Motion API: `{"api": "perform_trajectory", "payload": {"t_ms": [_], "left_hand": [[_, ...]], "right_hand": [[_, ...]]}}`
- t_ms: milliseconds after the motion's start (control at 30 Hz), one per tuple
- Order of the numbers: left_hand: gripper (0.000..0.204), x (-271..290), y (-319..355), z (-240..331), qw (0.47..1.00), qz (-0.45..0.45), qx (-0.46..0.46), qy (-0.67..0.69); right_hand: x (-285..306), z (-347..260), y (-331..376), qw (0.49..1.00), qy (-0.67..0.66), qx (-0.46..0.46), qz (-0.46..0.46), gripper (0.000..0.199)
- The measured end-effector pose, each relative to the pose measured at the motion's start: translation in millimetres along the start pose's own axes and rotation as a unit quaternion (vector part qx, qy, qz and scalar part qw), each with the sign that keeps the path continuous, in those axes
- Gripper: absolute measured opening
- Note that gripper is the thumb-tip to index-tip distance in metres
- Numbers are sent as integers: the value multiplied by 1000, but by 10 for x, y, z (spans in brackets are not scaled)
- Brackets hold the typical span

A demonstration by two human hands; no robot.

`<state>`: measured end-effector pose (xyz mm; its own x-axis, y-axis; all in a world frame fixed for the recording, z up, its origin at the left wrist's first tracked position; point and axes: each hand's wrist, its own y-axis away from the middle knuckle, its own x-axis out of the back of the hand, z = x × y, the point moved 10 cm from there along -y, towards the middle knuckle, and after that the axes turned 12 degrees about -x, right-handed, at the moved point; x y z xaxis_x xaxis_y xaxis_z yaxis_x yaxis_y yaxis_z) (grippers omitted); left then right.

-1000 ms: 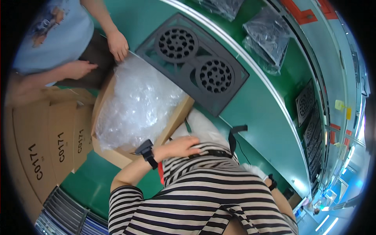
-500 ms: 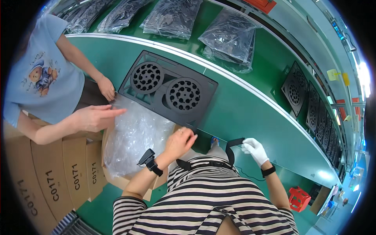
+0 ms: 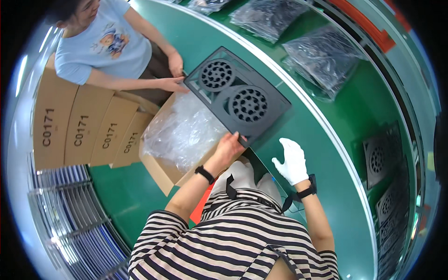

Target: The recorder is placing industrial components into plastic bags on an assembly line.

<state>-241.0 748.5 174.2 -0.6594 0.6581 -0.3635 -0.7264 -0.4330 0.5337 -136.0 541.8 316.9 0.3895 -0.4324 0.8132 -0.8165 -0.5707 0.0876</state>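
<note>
A flat black panel (image 3: 232, 95) with two round perforated discs lies over the green bench's edge. My bare left hand (image 3: 228, 148) grips its near corner, the thumb on top and the other fingers partly hidden. My right hand (image 3: 292, 163), in a white glove, is held open above the bench, right of the panel, with nothing in it. A co-worker in a light blue T-shirt has both hands (image 3: 173, 77) at the panel's far left corner. Below the panel, an open cardboard box (image 3: 161, 173) lined with clear plastic film (image 3: 184, 130) stands by my left forearm.
Closed cardboard boxes (image 3: 79, 130) stand in a row on the left, above a metal rack (image 3: 86, 224). Beyond the white rail (image 3: 322, 140), panels in plastic bags (image 3: 324, 56) lie along a green line, with bare black panels (image 3: 380, 158) farther right.
My left hand has taken hold of the panel's near corner. My right hand has let go of a black strap and opened over the bench. Both co-worker's hands are now at the panel.
</note>
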Motion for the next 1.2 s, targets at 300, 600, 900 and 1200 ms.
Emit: {"api": "perform_trajectory", "payload": {"t_ms": [300,600,900,1200], "left_hand": [[116,2210,-643,802,632,132,-82,-759],[93,3658,-2770,-1112,587,-93,150,-790],[74,3374,-1777,-1443,806,23,56,-589],[35,2665,-214,1750,721,229,-241,-608]], "right_hand": [[-587,-208,-710,974,187,90,-95,77],[-838,-50,-1341,967,201,137,68,37],[-779,-487,-1578,955,260,142,-12,16],[475,-843,-1313,983,8,171,62,17]]}}
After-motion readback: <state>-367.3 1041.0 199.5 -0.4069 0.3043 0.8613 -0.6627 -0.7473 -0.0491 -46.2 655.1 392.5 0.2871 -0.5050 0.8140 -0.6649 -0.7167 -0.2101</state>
